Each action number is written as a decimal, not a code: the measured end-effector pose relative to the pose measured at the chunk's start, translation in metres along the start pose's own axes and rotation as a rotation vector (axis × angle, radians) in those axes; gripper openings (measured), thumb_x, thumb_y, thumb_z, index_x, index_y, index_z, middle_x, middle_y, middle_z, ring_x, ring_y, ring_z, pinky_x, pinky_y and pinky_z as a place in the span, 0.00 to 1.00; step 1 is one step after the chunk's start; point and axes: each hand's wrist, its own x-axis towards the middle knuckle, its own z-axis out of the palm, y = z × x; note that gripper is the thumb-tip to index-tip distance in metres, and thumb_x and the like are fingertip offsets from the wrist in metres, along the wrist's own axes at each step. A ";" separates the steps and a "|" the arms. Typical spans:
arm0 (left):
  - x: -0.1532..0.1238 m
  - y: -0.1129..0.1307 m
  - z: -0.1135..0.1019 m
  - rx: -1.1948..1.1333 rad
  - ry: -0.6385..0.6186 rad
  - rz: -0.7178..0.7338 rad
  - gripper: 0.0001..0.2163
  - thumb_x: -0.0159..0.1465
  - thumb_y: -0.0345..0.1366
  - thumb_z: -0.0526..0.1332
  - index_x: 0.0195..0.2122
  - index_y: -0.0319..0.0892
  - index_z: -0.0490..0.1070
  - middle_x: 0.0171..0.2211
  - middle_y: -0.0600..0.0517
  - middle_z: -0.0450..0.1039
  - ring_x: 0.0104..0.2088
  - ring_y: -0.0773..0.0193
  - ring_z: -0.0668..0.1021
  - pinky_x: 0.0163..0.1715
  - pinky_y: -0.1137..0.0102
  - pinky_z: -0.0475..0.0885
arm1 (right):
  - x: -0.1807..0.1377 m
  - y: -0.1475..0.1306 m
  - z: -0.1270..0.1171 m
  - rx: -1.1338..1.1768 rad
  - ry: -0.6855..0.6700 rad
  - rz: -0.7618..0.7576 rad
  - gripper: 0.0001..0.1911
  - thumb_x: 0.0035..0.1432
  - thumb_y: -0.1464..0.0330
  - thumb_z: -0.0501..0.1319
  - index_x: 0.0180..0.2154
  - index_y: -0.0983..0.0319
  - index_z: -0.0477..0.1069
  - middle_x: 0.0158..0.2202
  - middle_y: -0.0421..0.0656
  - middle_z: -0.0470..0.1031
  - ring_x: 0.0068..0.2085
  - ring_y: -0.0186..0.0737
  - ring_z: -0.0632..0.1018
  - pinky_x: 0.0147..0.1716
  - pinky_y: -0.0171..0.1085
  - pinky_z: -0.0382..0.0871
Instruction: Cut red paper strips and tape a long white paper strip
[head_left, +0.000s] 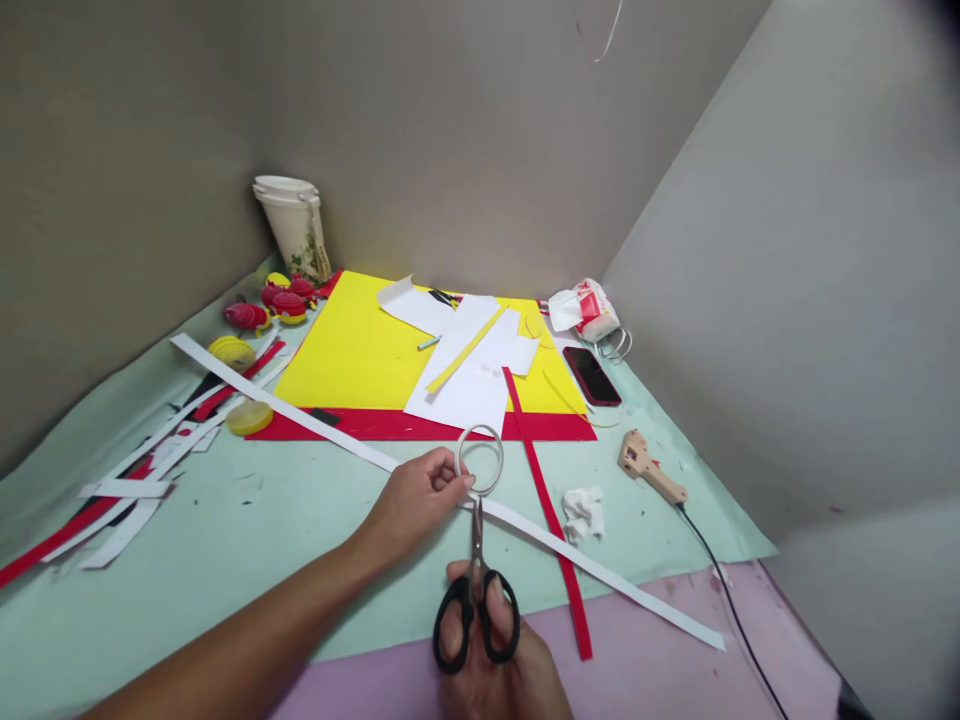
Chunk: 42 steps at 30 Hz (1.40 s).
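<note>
My left hand is closed, pinching a white ring that looks like a thin coiled paper strip. In my right hand are scissors with black handles, fingers through the loops. Their blade tips point up at the lower edge of the ring, close to my left fingertips; I cannot tell if they touch it. A long white strip runs diagonally across the table, passing behind my left hand and the scissor tips. To the right, a red strip crosses it.
Yellow sheet and white papers lie at the back. Loose strips, a yellow tape roll and red figures are left, near a white bucket. A phone, glue gun and crumpled tissue are right.
</note>
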 end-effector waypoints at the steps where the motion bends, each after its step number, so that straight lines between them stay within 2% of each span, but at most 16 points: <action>1: 0.000 -0.001 0.000 -0.002 -0.001 0.001 0.09 0.61 0.43 0.59 0.32 0.43 0.69 0.26 0.55 0.70 0.29 0.62 0.74 0.31 0.70 0.66 | 0.000 0.000 0.000 0.001 -0.001 -0.004 0.21 0.53 0.52 0.66 0.44 0.58 0.75 0.23 0.40 0.72 0.21 0.31 0.64 0.17 0.30 0.52; 8: 0.002 -0.008 0.002 -0.058 -0.002 0.008 0.10 0.61 0.44 0.60 0.32 0.43 0.69 0.27 0.55 0.71 0.30 0.62 0.75 0.32 0.70 0.67 | -0.001 0.002 0.003 0.005 -0.008 -0.030 0.22 0.54 0.50 0.65 0.45 0.57 0.75 0.24 0.40 0.72 0.19 0.30 0.62 0.16 0.30 0.50; 23: 0.003 -0.009 0.003 -0.064 0.004 -0.003 0.09 0.60 0.44 0.61 0.31 0.44 0.68 0.25 0.57 0.70 0.29 0.63 0.74 0.30 0.70 0.66 | 0.002 0.006 0.004 0.126 0.027 -0.061 0.18 0.56 0.55 0.66 0.44 0.60 0.75 0.23 0.39 0.71 0.18 0.28 0.62 0.14 0.27 0.46; 29: 0.003 -0.008 0.002 -0.029 0.008 -0.001 0.09 0.60 0.44 0.61 0.31 0.44 0.68 0.24 0.57 0.69 0.28 0.63 0.73 0.30 0.70 0.65 | 0.004 0.005 0.002 0.123 0.001 -0.066 0.19 0.55 0.55 0.67 0.42 0.61 0.75 0.21 0.36 0.69 0.16 0.25 0.58 0.14 0.27 0.45; 35: 0.003 -0.009 0.002 -0.028 0.032 -0.011 0.10 0.61 0.45 0.60 0.31 0.44 0.67 0.25 0.57 0.69 0.28 0.63 0.73 0.30 0.70 0.65 | 0.000 0.005 0.002 0.102 0.050 -0.053 0.20 0.54 0.55 0.68 0.43 0.60 0.74 0.20 0.36 0.68 0.17 0.26 0.59 0.15 0.27 0.46; 42: 0.002 -0.011 0.003 0.032 0.048 -0.001 0.10 0.62 0.45 0.59 0.31 0.45 0.66 0.24 0.57 0.70 0.28 0.62 0.74 0.30 0.69 0.65 | -0.007 0.001 0.001 -0.077 0.065 -0.099 0.25 0.50 0.52 0.68 0.43 0.63 0.73 0.19 0.39 0.71 0.19 0.29 0.63 0.17 0.29 0.51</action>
